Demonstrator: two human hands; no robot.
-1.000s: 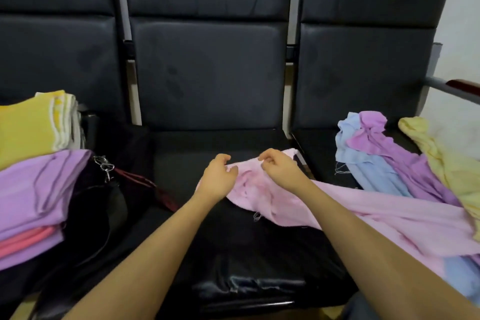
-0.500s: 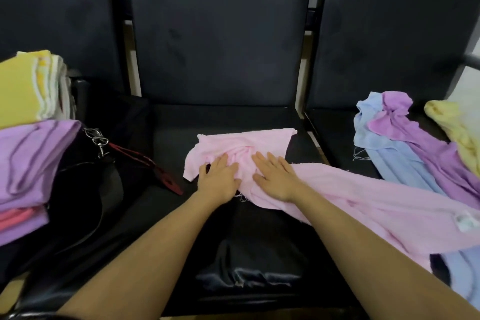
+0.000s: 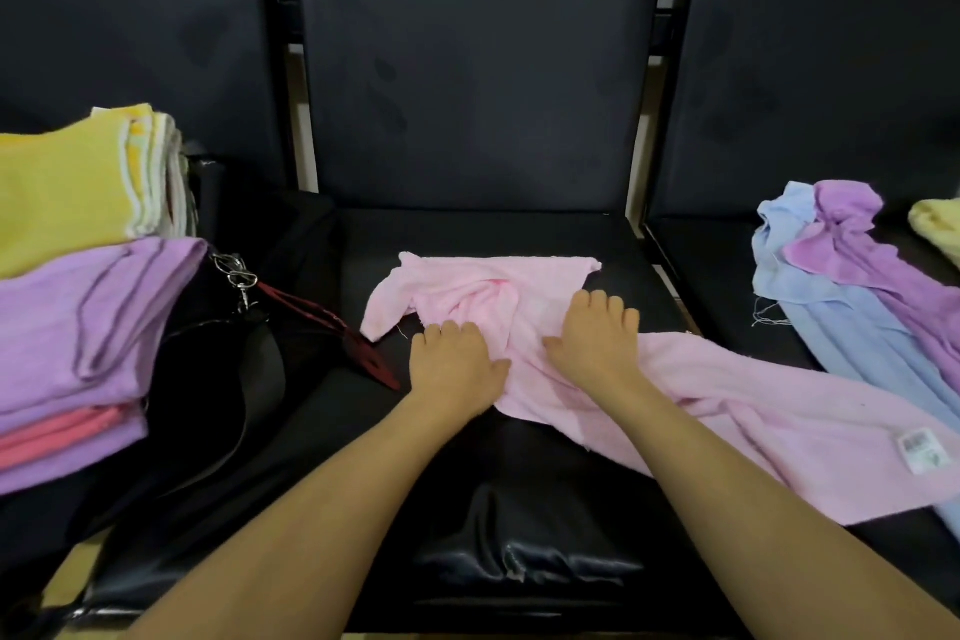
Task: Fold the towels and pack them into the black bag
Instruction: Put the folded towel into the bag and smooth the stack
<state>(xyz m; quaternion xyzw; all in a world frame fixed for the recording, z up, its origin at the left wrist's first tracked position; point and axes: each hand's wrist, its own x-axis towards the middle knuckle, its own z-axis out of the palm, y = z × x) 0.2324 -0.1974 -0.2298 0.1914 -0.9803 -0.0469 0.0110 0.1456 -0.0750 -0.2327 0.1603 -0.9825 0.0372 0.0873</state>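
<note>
Both hands lie flat on a pink towel (image 3: 524, 307) spread across the middle seat (image 3: 519, 483) of a row of black chairs. Left hand (image 3: 453, 365) rests palm down with fingers straight and close together on the crumpled near-left part of the towel; right hand (image 3: 594, 338) presses beside it, fingers straight and slightly spread, holding nothing. Towel cloth is bunched into folds between and just beyond the two hands, its far edge lying roughly parallel to the seat's back edge, while its long remainder trails over the seat's right edge toward the near right corner, where a white label (image 3: 920, 450) shows. At the seat's left edge sits the black bag (image 3: 218, 379), with a metal clasp (image 3: 236, 276) and a dark red strap (image 3: 332, 333) lying toward the left hand. Touching the bag's left side is a stack of folded towels (image 3: 72, 307): yellow on top, then purple, with a coral one near the bottom. On the right seat lie unfolded blue (image 3: 826, 307), purple (image 3: 862, 250) and pale yellow (image 3: 935, 229) towels, well apart from the hands.
</note>
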